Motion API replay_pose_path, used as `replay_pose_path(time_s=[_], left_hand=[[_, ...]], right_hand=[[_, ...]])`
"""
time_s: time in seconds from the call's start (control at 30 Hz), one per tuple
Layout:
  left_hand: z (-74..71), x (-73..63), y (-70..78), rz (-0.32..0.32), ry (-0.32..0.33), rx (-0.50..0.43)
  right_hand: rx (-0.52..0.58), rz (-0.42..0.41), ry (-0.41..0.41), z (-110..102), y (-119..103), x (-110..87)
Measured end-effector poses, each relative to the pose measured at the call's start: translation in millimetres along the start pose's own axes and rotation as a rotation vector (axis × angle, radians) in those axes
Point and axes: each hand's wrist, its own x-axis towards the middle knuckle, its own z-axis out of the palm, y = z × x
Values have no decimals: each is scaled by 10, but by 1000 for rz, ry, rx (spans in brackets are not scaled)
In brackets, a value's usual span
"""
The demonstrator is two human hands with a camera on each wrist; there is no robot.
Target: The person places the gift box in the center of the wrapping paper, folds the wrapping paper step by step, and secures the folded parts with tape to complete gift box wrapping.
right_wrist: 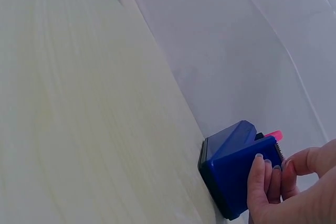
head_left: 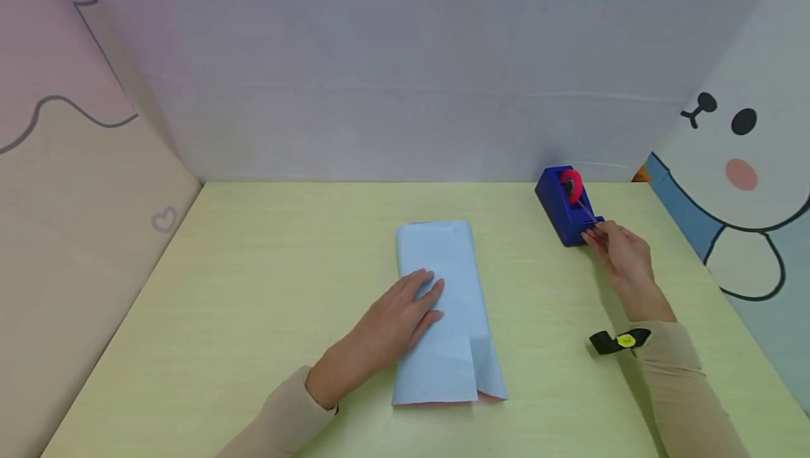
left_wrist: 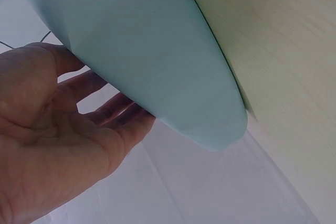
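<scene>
A light blue sheet of paper [head_left: 436, 366], folded into a long rounded packet with pink showing at its near edge, lies mid-table. My left hand [head_left: 392, 321] rests on it with relaxed, spread fingers; the left wrist view shows those fingers along the curved side of the paper [left_wrist: 152, 51]. At the back right stands a blue tape dispenser [head_left: 557, 208] with a pink-red tape roll [head_left: 574, 185]. My right hand [head_left: 625, 257] is at its cutter end, thumb and fingertips pinching the end of the clear tape. In the right wrist view, fingers [right_wrist: 256, 182] lie against the dispenser [right_wrist: 231, 174].
The pale wooden table [head_left: 285, 247] ends at a light grey back wall [head_left: 380, 92]. Side panels with cartoon drawings [head_left: 743, 173] stand left and right. A black strap with a yellow tag [head_left: 626, 340] sits at the right wrist.
</scene>
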Motion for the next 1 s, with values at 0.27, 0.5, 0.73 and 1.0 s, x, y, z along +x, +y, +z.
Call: replay_pose_path(time_s=[0.27, 0.5, 0.73, 1.0], left_hand=[[1, -24, -21, -13, -6, -11], [9, -20, -22, 4, 20, -8], [4, -8, -23, 14, 20, 9], [-2, -13, -23, 15, 26, 24]], right_hand=[[-89, 49, 4, 71, 83, 21], [-164, 78, -82, 152, 76, -24], [-292, 112, -106, 139, 74, -65], [-352, 56, -216, 52, 118, -123]])
